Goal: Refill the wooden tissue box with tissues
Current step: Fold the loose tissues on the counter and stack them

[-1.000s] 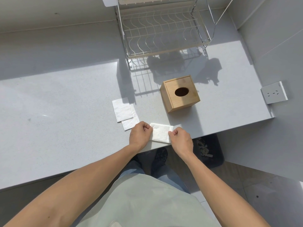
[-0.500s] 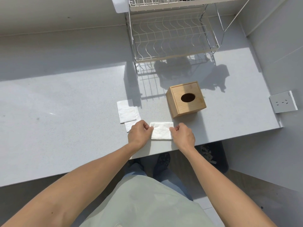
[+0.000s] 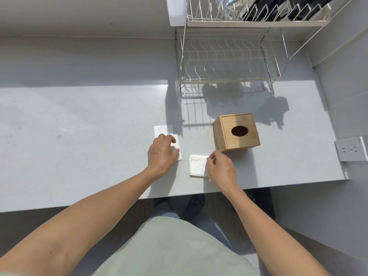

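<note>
The wooden tissue box (image 3: 237, 132) stands upright on the white counter (image 3: 89, 146), its oval slot facing up and showing nothing inside. A folded white tissue (image 3: 198, 165) lies just in front and to the left of the box. My right hand (image 3: 221, 166) sits on the tissue's right edge and pinches it between thumb and forefinger. Two more flat tissues (image 3: 163, 129) lie overlapped further left. My left hand (image 3: 162, 152) rests on them with bent fingers and hides most of the nearer one.
A wire dish rack (image 3: 225, 56) stands at the back of the counter behind the box, with dark items on its upper tier. A wall socket (image 3: 350, 149) is on the right wall. The counter's front edge runs just under my wrists.
My left hand has let go of the folded tissue and moved left and away onto the two flat tissues. My right hand stays at the folded tissue's right edge.
</note>
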